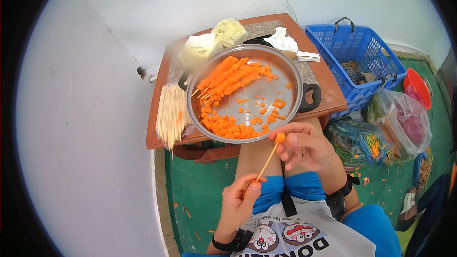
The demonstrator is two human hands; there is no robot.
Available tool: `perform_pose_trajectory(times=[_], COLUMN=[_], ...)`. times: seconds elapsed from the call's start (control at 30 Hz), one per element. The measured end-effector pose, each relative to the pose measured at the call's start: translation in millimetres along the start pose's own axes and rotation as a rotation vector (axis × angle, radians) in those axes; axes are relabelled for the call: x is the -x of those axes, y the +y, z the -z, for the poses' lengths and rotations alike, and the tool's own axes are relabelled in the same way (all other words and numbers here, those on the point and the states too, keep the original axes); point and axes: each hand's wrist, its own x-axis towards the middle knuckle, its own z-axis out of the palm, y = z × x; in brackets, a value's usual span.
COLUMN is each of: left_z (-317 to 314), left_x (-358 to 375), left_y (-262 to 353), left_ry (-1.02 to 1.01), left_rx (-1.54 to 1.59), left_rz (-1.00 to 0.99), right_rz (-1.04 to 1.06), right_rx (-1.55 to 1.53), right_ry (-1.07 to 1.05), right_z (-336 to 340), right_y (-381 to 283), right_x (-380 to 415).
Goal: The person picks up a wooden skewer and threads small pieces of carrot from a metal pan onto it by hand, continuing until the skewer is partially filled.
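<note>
My left hand [240, 197] is closed around the lower end of a thin wooden skewer [267, 163], which slants up to the right over my lap. At the skewer's upper tip is a carrot cube [280, 137], pinched by the fingers of my right hand [309, 147]. Just beyond that hand, a wide metal pan [223, 139] with black handles sits on the small table. Loose carrot cubes [228, 127] lie along its near side. Several filled carrot skewers [233, 77] are stacked at the pan's upper left.
A bundle of bare skewers [170, 114] lies on the table [323, 78] left of the pan. Yellow-white packaging [202, 45] and white tissue [282, 40] are behind it. To the right stand a blue crate [362, 52], a red basin [418, 89] and plastic bags of vegetables [404, 119].
</note>
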Motion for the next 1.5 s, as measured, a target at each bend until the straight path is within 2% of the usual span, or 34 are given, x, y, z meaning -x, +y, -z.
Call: perform_pose_trajectory(times=[0.27, 0.63, 0.7, 1.0, 1.07, 1.2, 1.27, 1.33, 1.5], left_z=[1, 5, 5, 5, 4, 4, 3, 3, 5], left_x=[3, 4, 4, 4, 5, 4, 3, 4, 4], left_y=[0, 3, 2, 4, 3, 6, 11, 11, 7], left_ry=[0.048, 0.004, 0.003, -0.008, 0.012, -0.043, -0.066, -0.062, -0.098], left_rx=[0.048, -0.014, -0.014, -0.008, 0.102, 0.074, 0.176, 0.192, 0.269], left_rz=[0.017, -0.026, -0.023, -0.023, 0.026, 0.029, 0.14, 0.159, 0.199], right_rz=[0.061, 0.089, 0.109, 0.143, 0.152, 0.188, 0.201, 0.214, 0.23], right_rx=[0.093, 0.141, 0.187, 0.272, 0.302, 0.477, 0.499, 0.522, 0.647], right_ry=[0.003, 0.018, 0.083, 0.043, 0.024, 0.0, -0.016, -0.035, 0.057], right_z=[5, -7, -9, -10, -7, -6, -5, -7, -14], right_y=[6, 6, 7, 4, 2, -4, -8, -10, -16], right_x=[0, -3, -3, -2, -1, -1, -1, -1, 1])
